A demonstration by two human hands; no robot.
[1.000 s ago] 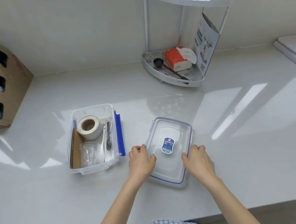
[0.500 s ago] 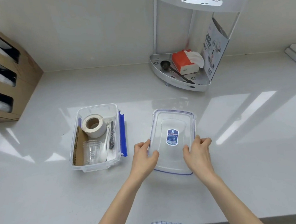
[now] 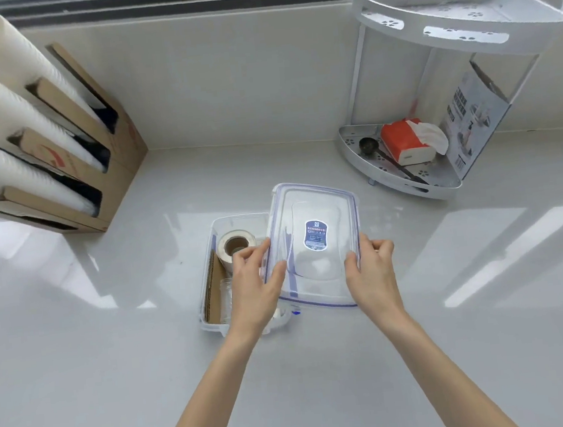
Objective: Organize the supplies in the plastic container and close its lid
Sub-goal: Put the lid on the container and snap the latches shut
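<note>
Lid (image 3: 314,244) sticker txt illegible.

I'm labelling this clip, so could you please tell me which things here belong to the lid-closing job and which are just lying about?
Belong to the job:
clear rectangular plastic lid with blue seal, held by left hand and right hand
clear plastic container
white tape roll
brown cardboard piece

Just lying about:
white two-tier corner rack
orange tissue pack
cardboard cup dispenser

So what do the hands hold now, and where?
Both hold the lid: the left hand grips its left long edge, the right hand its right long edge.
</note>
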